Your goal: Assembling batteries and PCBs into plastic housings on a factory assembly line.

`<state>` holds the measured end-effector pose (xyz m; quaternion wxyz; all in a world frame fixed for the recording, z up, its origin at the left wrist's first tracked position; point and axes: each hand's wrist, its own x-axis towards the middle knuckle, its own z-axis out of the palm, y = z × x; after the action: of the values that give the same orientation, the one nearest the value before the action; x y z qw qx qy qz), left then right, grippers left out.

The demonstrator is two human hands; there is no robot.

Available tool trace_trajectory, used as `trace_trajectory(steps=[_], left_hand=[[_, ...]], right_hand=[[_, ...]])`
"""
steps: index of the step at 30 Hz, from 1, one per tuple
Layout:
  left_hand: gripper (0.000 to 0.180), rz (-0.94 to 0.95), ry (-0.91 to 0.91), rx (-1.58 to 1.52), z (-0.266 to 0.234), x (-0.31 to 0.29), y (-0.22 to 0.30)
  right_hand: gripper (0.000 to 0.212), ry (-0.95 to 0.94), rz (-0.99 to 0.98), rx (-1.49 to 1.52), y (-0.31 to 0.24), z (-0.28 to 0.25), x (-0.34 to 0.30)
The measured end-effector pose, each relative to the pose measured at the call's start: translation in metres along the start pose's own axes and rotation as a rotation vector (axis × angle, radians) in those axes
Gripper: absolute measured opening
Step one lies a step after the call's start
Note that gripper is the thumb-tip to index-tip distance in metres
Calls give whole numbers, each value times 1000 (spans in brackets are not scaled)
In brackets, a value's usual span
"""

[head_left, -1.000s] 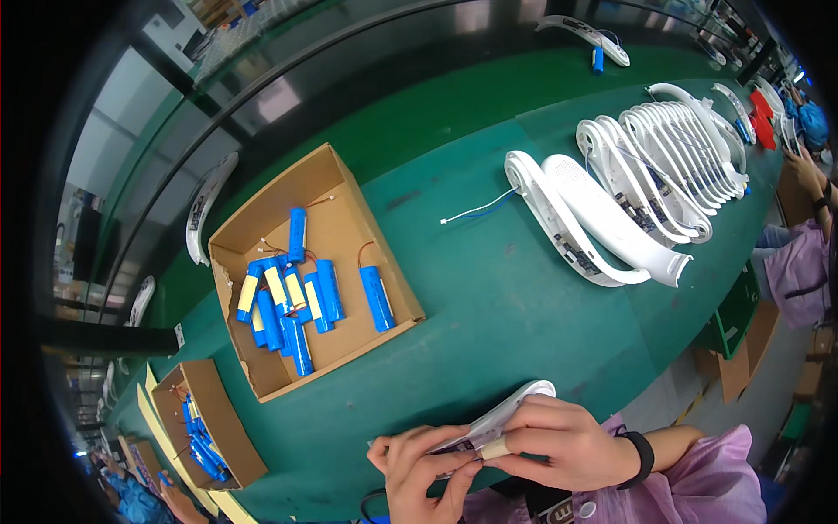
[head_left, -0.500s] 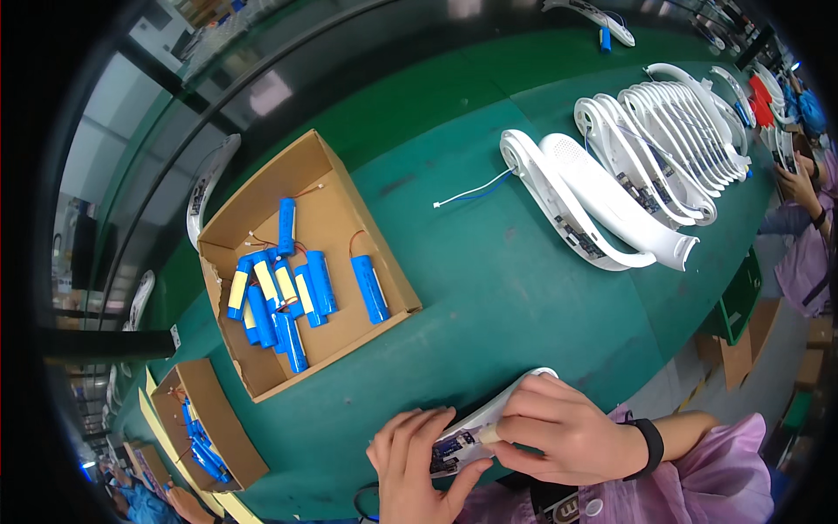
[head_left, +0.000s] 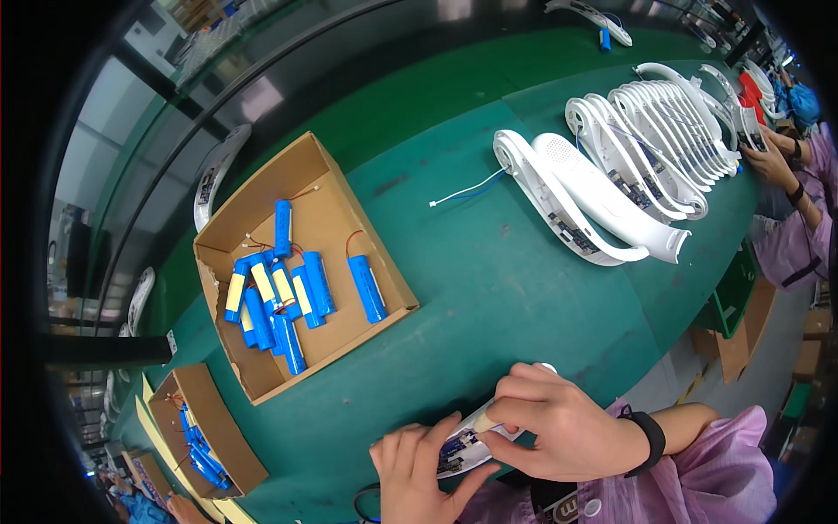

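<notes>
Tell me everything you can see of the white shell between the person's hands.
The white shell is narrow and looks like smooth, hard plastic. Its open side faces up, showing a dark circuit board with small parts. It slants from lower left to upper right, at the near side of the green table. The left hand grips its left end; the right hand pinches a small beige piece at it and hides much of the rest. Whether it rests on the table is unclear.

Open green tabletop (head_left: 489, 306) lies between the left cardboard box (head_left: 340, 223) and far-right white curved housings (head_left: 604, 194); left hand (head_left: 415, 476) and right hand (head_left: 559, 430) block the near edge.
</notes>
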<state>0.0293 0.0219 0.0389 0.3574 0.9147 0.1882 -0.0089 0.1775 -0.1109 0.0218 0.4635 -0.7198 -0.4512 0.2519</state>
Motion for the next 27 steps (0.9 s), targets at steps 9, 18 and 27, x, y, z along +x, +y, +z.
trace_trajectory(steps=[9, 18, 27], left_hand=[[65, 10, 15, 15, 3, -1, -4], [65, 36, 27, 40, 1, 5, 0], [81, 24, -97, -97, -13, 4, -13]], right_hand=[[13, 63, -92, -116, 4, 8, -6], [13, 106, -130, -96, 10, 12, -6], [14, -90, -399, -178, 12, -22, 13]])
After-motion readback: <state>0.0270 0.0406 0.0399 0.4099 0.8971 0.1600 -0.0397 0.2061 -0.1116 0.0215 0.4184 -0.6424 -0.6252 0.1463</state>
